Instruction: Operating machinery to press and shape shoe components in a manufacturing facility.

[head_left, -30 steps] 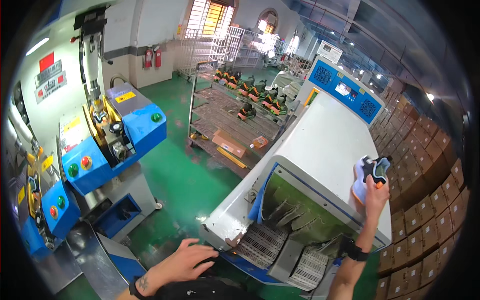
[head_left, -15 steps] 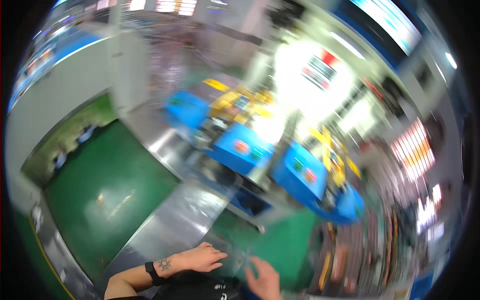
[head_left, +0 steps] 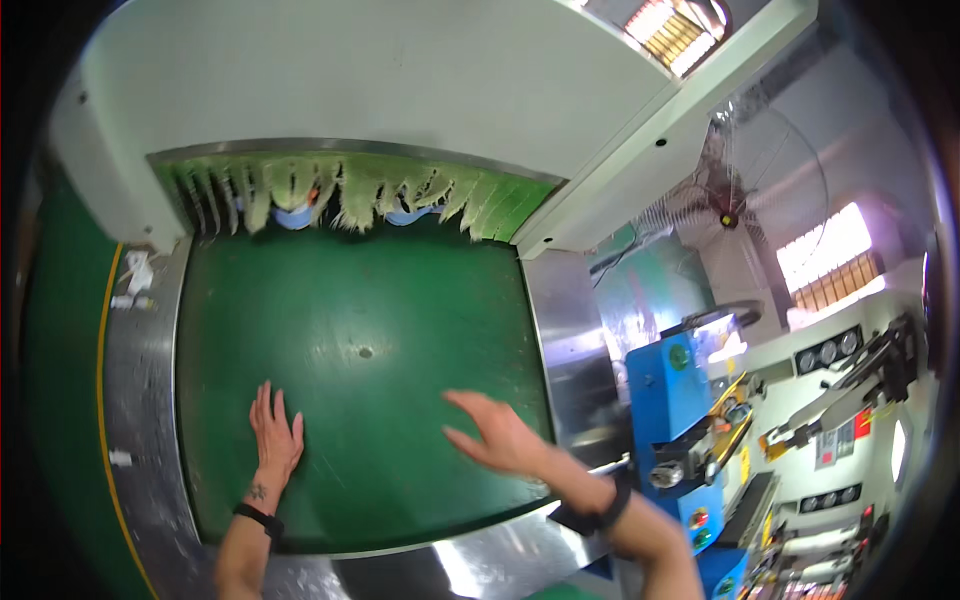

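Observation:
My left hand is over the left part of a green conveyor belt, fingers stretched out and nothing in it. Whether it rests on the belt, I cannot tell. Toward the belt's right side, my right hand points left with thumb and fingers apart, also without anything in it. At the belt's far end, a frayed green strip curtain hangs below a pale machine housing. Two light blue pieces, one left and one right, show partly through its strips; their kind is hidden.
Metal borders frame the belt, with small white scraps lying on the left one. Right of it stands a blue machine with buttons and metal fittings. A large fan is farther back.
My view has swung left from the blue machines to the green belt. Both hands have moved forward over the belt and are farther apart.

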`<state>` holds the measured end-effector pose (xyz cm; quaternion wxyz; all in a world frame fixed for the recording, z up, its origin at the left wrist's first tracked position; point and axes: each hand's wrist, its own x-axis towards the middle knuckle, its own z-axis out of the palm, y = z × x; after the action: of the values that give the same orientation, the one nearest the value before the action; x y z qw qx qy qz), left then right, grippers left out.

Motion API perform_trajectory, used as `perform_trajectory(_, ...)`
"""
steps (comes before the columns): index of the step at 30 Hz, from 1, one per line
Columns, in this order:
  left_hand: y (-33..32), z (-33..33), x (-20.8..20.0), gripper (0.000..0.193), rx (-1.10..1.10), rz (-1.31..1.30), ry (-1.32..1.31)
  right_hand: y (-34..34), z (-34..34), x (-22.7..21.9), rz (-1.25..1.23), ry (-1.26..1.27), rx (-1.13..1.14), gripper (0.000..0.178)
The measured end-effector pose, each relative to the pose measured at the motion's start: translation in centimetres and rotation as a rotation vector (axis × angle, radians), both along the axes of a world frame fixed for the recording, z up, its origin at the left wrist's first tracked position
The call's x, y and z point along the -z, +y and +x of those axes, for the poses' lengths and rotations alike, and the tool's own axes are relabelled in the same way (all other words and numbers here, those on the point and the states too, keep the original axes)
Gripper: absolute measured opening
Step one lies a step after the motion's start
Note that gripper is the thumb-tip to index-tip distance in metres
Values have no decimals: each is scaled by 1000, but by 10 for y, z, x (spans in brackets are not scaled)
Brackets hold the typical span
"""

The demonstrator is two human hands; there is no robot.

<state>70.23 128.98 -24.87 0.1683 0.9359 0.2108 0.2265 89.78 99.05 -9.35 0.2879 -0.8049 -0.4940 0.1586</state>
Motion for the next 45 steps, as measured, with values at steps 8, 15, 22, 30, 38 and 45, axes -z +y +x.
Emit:
perform_trajectory(8,33,-21,79,38,-100,-206,92,276,292,60,-971,-766,84,58)
perform_trajectory(15,37,-8,66,35,-30,-199,93,303,410,109,-1093,-986,-105,44)
perform_trajectory(22,32,-23,64,39,-109,-122,-15,132,192,35,-592,-807,-22,69)
perform_trajectory(30,-92,-19,-75,96,99,-1925,546,-83,-116,-102,-348,-22,136,52)
perform_trajectory(38,-263,-91,-222,63,543,-2315,187,-182,-206,-192,511,14,268,52)
perform_trajectory(45,-356,-123,-216,63,462,-2181,227,-265,-256,-177,559,-172,523,34)
